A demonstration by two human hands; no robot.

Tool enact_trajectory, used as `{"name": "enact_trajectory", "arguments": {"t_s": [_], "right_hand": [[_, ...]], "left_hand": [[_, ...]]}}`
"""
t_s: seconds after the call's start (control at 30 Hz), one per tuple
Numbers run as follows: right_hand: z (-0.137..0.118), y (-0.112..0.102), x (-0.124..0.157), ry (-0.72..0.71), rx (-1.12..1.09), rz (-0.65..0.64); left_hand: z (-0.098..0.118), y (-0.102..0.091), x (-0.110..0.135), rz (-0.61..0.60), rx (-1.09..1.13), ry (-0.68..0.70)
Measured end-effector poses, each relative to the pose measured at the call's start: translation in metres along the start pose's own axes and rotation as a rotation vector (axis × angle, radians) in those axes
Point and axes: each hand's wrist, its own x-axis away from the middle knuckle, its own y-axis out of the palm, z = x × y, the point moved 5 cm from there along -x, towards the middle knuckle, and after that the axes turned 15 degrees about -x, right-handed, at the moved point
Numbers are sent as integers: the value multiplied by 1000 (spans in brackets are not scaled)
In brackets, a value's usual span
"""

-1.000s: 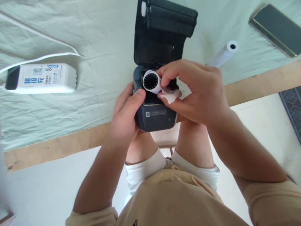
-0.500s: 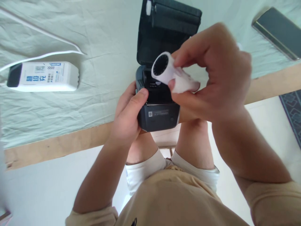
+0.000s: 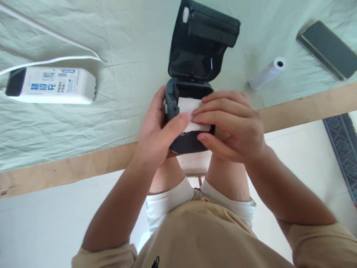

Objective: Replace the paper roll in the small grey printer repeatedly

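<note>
A small black portable printer (image 3: 188, 144) is tilted over the table's front edge, its lid (image 3: 199, 44) swung up and back. Inside its compartment lies a white paper roll (image 3: 195, 126), partly covered by fingers. My left hand (image 3: 160, 130) grips the printer's left side, the thumb reaching across onto the roll. From the right, my right hand (image 3: 232, 124) has its fingertips on the roll, its thumb lower down by the printer's front edge.
Farther right, a slim white paper roll (image 3: 266, 74) lies on the green cloth (image 3: 131, 44), near a dark phone (image 3: 329, 50). To the left is a white power strip (image 3: 55, 85) with a white cable (image 3: 58, 36). A wooden edge (image 3: 111, 156) borders the table.
My right hand has brought the paper roll down from above the printer into its compartment. My left hand still holds the printer, and its thumb now touches the roll.
</note>
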Motion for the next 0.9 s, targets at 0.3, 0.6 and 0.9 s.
{"name": "enact_trajectory", "arguments": {"t_s": [0.3,0.6,0.9], "right_hand": [[41,-5,-3,301,-171,217],[59,-1,15,466,-607,319],[66,10,17,516,-560,88]], "left_hand": [[-1,-2,0,-7,-196,-56],[-4,-3,-1,12,-168,-90],[0,2,1,11,-68,-127]]}}
